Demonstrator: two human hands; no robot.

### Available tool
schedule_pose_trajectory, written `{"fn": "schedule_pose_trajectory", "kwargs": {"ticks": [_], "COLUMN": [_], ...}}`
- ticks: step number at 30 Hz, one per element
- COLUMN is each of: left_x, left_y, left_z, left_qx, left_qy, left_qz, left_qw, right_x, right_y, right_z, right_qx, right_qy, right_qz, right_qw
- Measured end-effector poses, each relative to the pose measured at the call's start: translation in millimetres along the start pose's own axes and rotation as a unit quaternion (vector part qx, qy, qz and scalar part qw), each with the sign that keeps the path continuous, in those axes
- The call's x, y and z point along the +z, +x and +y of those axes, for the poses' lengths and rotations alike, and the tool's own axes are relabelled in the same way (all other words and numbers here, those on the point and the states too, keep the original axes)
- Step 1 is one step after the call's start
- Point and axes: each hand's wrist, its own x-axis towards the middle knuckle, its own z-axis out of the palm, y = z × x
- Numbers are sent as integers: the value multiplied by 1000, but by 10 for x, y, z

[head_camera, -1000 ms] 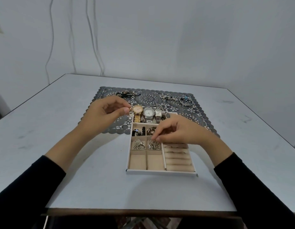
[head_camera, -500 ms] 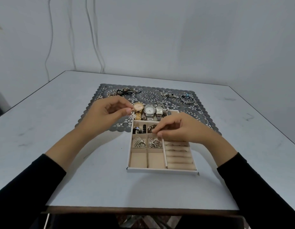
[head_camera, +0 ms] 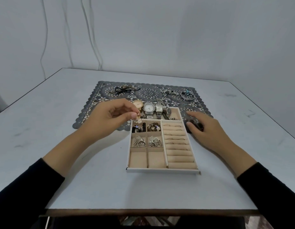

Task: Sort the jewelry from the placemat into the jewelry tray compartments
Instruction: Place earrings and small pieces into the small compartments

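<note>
A white jewelry tray (head_camera: 163, 170) with beige compartments lies on the table, its far end over the grey lace placemat (head_camera: 97, 100). My left hand (head_camera: 110, 118) pinches a small pearl flower earring (head_camera: 138, 120) just above the tray's upper-left small compartment. My right hand (head_camera: 203, 128) rests on the placemat right of the tray, fingers spread over a small dark item (head_camera: 195, 125). Watches (head_camera: 149, 108) fill the tray's far compartment. Dark beaded pieces (head_camera: 138, 128) and silver earrings (head_camera: 154, 141) sit in small compartments. Thin rings sit in the ring rolls (head_camera: 176, 139).
On the placemat's far side lie a black cord piece (head_camera: 125, 89), a beaded bracelet (head_camera: 170, 92) and a silver bangle with a blue stone (head_camera: 187, 95). The tray's two nearest small compartments (head_camera: 147, 157) hold nothing. Cables hang on the wall behind.
My right hand left the tray's small compartments and moved right onto the placemat. My left hand stays by the gold watch, the pearl earring now hanging from its fingertips.
</note>
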Motion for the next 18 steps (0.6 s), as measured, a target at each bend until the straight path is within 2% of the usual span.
{"fn": "schedule_pose_trajectory", "kwargs": {"ticks": [5,18], "left_x": [42,73], "left_y": [-12,-42], "left_z": [-5,-39], "left_qx": [0,-11], "left_qy": [-2,55], "left_qz": [-33,-122], "left_qw": [999,991], "right_x": [38,54], "right_y": [-25,-14], "right_z": [7,30], "right_qx": [2,8], "right_qy": [-49,-71], "right_qz": [-93,-112], "right_qw": [994,991]}}
